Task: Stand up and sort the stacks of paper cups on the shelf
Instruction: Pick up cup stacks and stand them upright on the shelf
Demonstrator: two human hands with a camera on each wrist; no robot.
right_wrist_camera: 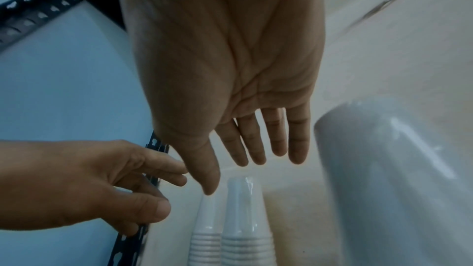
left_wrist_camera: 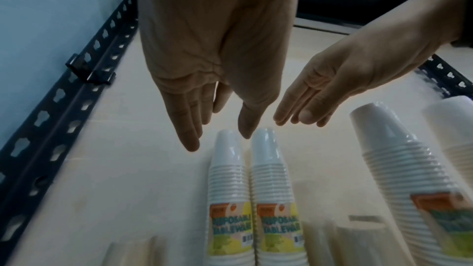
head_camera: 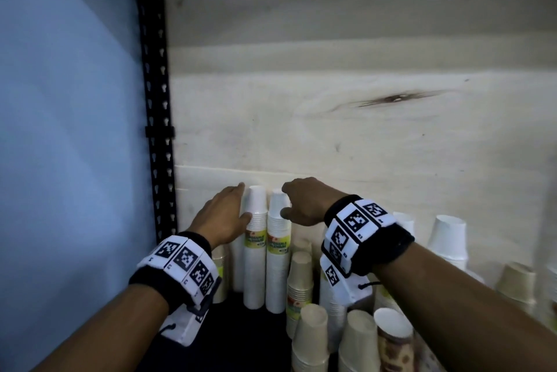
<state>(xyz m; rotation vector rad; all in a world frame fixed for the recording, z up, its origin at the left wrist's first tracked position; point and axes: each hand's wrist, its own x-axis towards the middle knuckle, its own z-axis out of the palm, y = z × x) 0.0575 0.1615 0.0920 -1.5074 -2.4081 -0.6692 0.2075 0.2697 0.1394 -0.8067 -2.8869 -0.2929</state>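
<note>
Both forearms fill the lower head view; my left hand (head_camera: 224, 215) and right hand (head_camera: 304, 203) flank two upright white cup stacks (head_camera: 255, 251) against the pale plywood back wall (head_camera: 361, 100), black upright (head_camera: 156, 100) at left. Left wrist view: fingers straight, releasing; labels read "DISPOSABLE TABLEWARE". Right wrist view: blurred, contact perhaps none.

The light was dim and cool in all three views, and corners fell into shadow. In the head view the wooden back panel (head_camera: 361, 118) was palest, the shelf floor near black. Both wrist views were soft and smeared; the upright post (left_wrist_camera: 58, 108) bowed with wide-angle distortion.
</note>
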